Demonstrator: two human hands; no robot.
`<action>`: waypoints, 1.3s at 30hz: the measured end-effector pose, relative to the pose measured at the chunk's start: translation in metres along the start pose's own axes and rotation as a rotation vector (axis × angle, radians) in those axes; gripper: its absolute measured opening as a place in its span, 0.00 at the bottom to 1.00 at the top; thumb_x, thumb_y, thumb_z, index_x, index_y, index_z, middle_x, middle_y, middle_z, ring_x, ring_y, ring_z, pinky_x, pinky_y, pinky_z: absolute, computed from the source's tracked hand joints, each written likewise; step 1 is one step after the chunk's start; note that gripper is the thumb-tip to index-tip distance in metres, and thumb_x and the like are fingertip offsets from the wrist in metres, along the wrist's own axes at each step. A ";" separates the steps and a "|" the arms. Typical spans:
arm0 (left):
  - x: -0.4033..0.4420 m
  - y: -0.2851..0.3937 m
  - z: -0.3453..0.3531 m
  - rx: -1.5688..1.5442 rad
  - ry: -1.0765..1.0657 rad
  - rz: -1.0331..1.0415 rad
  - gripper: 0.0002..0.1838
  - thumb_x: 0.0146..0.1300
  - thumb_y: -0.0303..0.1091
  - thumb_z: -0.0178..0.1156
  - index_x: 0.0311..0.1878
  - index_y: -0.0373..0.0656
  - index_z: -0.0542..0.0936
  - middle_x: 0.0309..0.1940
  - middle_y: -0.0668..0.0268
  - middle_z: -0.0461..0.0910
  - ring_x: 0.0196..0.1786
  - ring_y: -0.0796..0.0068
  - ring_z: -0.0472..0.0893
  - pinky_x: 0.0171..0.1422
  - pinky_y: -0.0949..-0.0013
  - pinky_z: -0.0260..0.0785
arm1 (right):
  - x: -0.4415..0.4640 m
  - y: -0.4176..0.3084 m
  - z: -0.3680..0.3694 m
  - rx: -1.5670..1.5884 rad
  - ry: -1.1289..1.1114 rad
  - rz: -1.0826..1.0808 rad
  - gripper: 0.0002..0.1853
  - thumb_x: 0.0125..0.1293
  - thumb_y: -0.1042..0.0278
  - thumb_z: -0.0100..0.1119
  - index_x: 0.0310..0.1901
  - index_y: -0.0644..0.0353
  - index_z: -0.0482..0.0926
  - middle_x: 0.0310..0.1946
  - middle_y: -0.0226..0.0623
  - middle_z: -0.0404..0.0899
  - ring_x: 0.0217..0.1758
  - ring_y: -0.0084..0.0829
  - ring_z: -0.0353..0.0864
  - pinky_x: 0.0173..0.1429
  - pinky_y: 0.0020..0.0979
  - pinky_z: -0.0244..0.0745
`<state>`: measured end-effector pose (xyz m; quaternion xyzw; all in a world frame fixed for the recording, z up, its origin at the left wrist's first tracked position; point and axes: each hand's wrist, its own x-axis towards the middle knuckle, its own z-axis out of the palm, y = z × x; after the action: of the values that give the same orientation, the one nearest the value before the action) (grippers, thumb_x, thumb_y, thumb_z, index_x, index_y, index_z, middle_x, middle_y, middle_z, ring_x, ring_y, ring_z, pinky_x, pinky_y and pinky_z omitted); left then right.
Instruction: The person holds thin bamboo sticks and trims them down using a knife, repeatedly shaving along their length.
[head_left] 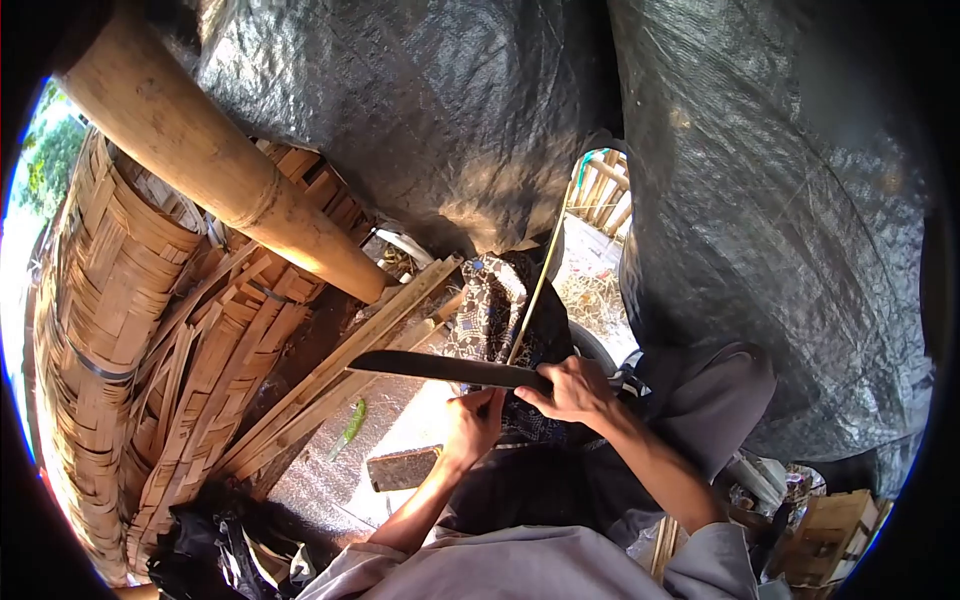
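Note:
My right hand (575, 391) is closed round the handle of a machete (440, 368). Its dark, broad blade points left across my lap. Just below the blade, my left hand (472, 428) is closed, thumb up close to the metal. A thin bamboo strip (546, 272) rises from behind the blade toward the gap in the sheeting; its lower end seems pinched in my left fingers, partly hidden by the machete. Patterned dark cloth (490, 305) drapes over my leg beyond the hands.
A thick bamboo pole (190, 140) slants in from the upper left. Rolled woven bamboo mats (110, 270) and long slats (330, 385) stand at left. Silver-grey plastic sheeting (760, 200) hangs in front and right. A small green item (350, 424) lies near a wooden block (403, 468).

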<state>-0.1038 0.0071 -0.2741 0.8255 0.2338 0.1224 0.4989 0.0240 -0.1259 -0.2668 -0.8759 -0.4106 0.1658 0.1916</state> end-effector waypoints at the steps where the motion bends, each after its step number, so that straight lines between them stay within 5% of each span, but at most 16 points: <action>1: -0.002 -0.001 -0.001 0.026 0.033 0.046 0.07 0.60 0.30 0.59 0.32 0.35 0.81 0.12 0.59 0.73 0.12 0.82 0.68 0.16 0.72 0.56 | 0.002 0.001 0.000 0.008 0.007 0.003 0.28 0.53 0.35 0.55 0.25 0.57 0.81 0.14 0.47 0.75 0.22 0.48 0.78 0.29 0.43 0.74; 7: -0.005 0.002 -0.008 0.148 0.104 0.160 0.05 0.58 0.27 0.59 0.29 0.36 0.81 0.11 0.58 0.70 0.10 0.74 0.68 0.16 0.70 0.57 | 0.008 0.014 0.021 -0.049 0.075 -0.041 0.31 0.52 0.30 0.51 0.25 0.55 0.83 0.13 0.47 0.74 0.24 0.46 0.80 0.30 0.44 0.75; 9: -0.018 0.010 -0.023 0.198 0.005 0.093 0.05 0.58 0.27 0.59 0.29 0.36 0.81 0.10 0.58 0.69 0.10 0.74 0.67 0.16 0.70 0.57 | 0.017 0.015 -0.005 0.012 -0.080 0.251 0.34 0.53 0.29 0.49 0.29 0.59 0.83 0.17 0.52 0.76 0.27 0.49 0.81 0.34 0.44 0.76; 12: -0.058 0.023 -0.042 0.282 -0.085 0.049 0.06 0.58 0.27 0.59 0.27 0.36 0.79 0.08 0.59 0.64 0.10 0.77 0.62 0.17 0.69 0.56 | 0.041 0.068 -0.016 0.317 0.197 0.634 0.41 0.59 0.29 0.39 0.25 0.69 0.79 0.24 0.57 0.78 0.32 0.49 0.81 0.37 0.43 0.74; 14: -0.064 0.034 -0.044 0.205 0.089 0.042 0.09 0.57 0.26 0.60 0.23 0.34 0.77 0.08 0.59 0.63 0.12 0.81 0.60 0.17 0.70 0.55 | 0.047 0.094 -0.024 0.461 0.265 0.758 0.40 0.62 0.31 0.36 0.26 0.68 0.79 0.26 0.53 0.80 0.34 0.46 0.81 0.40 0.41 0.73; 18: -0.042 0.025 -0.048 0.239 0.053 0.006 0.10 0.58 0.26 0.60 0.23 0.32 0.76 0.08 0.62 0.61 0.14 0.82 0.57 0.17 0.72 0.51 | 0.036 0.080 -0.026 0.471 0.131 0.735 0.38 0.62 0.31 0.36 0.35 0.64 0.81 0.33 0.53 0.80 0.41 0.46 0.80 0.47 0.41 0.72; 26: -0.010 0.009 -0.020 -0.058 -0.007 -0.186 0.13 0.63 0.32 0.56 0.29 0.29 0.81 0.12 0.77 0.68 0.15 0.91 0.63 0.17 0.80 0.52 | 0.003 0.030 -0.044 0.470 0.036 0.587 0.42 0.63 0.31 0.30 0.22 0.68 0.77 0.22 0.54 0.77 0.32 0.51 0.80 0.41 0.47 0.72; 28: 0.001 0.018 -0.013 -0.171 -0.022 -0.230 0.15 0.62 0.35 0.59 0.33 0.28 0.78 0.11 0.74 0.69 0.15 0.90 0.63 0.17 0.80 0.52 | -0.005 0.028 -0.036 0.466 0.054 0.530 0.42 0.64 0.32 0.29 0.21 0.69 0.77 0.21 0.57 0.76 0.33 0.53 0.79 0.41 0.48 0.71; 30: 0.015 0.029 -0.006 0.166 -0.045 -0.125 0.22 0.58 0.43 0.64 0.41 0.30 0.73 0.12 0.67 0.71 0.14 0.82 0.68 0.18 0.75 0.59 | -0.012 0.026 -0.027 0.505 0.080 0.495 0.43 0.65 0.34 0.27 0.18 0.70 0.75 0.19 0.58 0.75 0.32 0.55 0.79 0.41 0.49 0.71; 32: 0.026 0.021 0.010 0.289 -0.001 -0.072 0.32 0.52 0.50 0.67 0.47 0.32 0.67 0.17 0.56 0.75 0.19 0.65 0.76 0.24 0.64 0.68 | -0.015 0.033 -0.010 0.581 0.108 0.470 0.42 0.66 0.36 0.28 0.16 0.71 0.74 0.17 0.58 0.73 0.30 0.55 0.78 0.41 0.49 0.71; 33: 0.031 -0.008 0.022 0.459 0.093 0.070 0.31 0.52 0.50 0.65 0.47 0.36 0.66 0.26 0.52 0.78 0.23 0.53 0.78 0.27 0.55 0.70 | -0.015 0.033 -0.009 0.584 0.108 0.462 0.42 0.66 0.36 0.28 0.16 0.71 0.74 0.17 0.58 0.73 0.30 0.55 0.78 0.41 0.49 0.71; 36: 0.035 -0.054 0.036 0.618 0.141 0.264 0.26 0.54 0.45 0.63 0.46 0.35 0.67 0.27 0.48 0.78 0.25 0.46 0.77 0.30 0.52 0.70 | -0.016 0.037 -0.013 0.611 0.133 0.499 0.41 0.67 0.38 0.30 0.15 0.71 0.73 0.15 0.59 0.72 0.27 0.55 0.78 0.39 0.48 0.71; 39: 0.030 -0.048 0.024 0.590 0.074 0.172 0.16 0.55 0.38 0.61 0.39 0.37 0.71 0.25 0.46 0.77 0.26 0.44 0.77 0.29 0.52 0.69 | -0.020 0.039 -0.016 0.698 0.200 0.536 0.40 0.67 0.39 0.34 0.13 0.73 0.70 0.14 0.60 0.70 0.26 0.55 0.77 0.37 0.47 0.70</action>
<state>-0.0801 0.0227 -0.3289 0.9465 0.2063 0.1211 0.2166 0.0452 -0.1676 -0.2688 -0.8460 -0.0681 0.2528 0.4645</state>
